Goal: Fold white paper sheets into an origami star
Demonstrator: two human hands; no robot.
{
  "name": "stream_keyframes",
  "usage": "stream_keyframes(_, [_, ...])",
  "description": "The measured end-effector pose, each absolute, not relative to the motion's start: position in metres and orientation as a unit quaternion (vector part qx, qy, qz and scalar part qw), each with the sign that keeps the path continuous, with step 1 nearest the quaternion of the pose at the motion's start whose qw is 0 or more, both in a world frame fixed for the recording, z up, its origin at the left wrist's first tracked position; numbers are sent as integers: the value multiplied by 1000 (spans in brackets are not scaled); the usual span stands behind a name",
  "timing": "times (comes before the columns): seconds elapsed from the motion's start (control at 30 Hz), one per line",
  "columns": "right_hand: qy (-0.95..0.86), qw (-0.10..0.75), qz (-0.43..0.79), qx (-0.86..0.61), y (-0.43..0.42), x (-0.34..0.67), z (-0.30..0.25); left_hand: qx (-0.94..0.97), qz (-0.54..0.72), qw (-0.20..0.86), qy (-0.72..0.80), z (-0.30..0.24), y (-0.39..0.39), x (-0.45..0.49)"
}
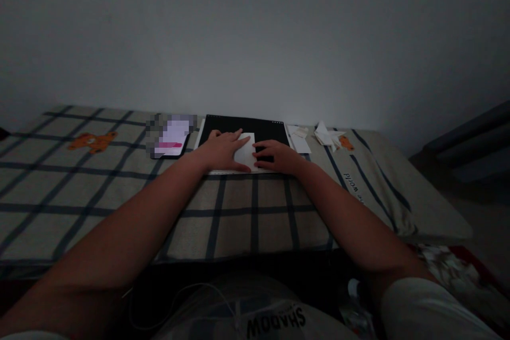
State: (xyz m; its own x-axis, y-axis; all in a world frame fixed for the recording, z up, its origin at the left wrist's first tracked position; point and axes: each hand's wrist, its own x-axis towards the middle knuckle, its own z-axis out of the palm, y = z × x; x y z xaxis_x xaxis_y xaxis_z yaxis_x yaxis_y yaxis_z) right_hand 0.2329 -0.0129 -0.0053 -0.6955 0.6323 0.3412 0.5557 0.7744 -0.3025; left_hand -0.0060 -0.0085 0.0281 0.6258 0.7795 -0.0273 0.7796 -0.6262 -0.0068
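A narrow white piece of paper (247,150) lies on a black notebook cover (243,123) in the middle of the cloth-covered surface. My left hand (225,150) rests across the paper's left side, palm down, its fingers spread. From the right, my right hand (277,156) reaches to the paper's right edge with fingers stretched out and slightly apart. Its fingertips lie at or beside that edge; whether they press on it is hard to tell. Both hands cover parts of the notebook.
Left of the notebook lies a phone (172,137) with a lit screen. To the right are white paper pieces (299,139) and a folded white paper shape (327,136). Below right stand a clear bottle (356,305) and a heap of paper scraps (450,268). A wall rises behind.
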Motion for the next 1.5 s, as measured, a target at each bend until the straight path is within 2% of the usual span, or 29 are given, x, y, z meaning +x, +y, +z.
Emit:
stream_keyframes(0.33, [-920, 242, 30, -306, -19, 233, 8, 905, -6, 11, 425, 22, -5, -8])
stream_keyframes(0.53, [-935, 211, 86, -271, -24, 228, 5, 905, 9, 12, 425, 23, -4, -10])
stream_keyframes(0.83, [-928, 239, 56, -280, -23, 228, 5, 901, 140, -14, 411, 25, 3, -18])
stream_keyframes(0.97, [-886, 314, 74, -332, -18, 233, 7, 920, 177, 9, 349, 31, 3, -21])
stream_keyframes(1.13, [-784, 438, 174, -405, -19, 236, 14, 928, 207, 20, 309, 32, 0, -17])
stream_keyframes(1.4, [-641, 531, 391, -393, -16, 235, 11, 873, 247, 1, 421, 37, -4, -13])
stream_keyframes(1.5, [-633, 545, 390, -387, -13, 237, 10, 890, 208, 24, 405, 38, -6, -14])
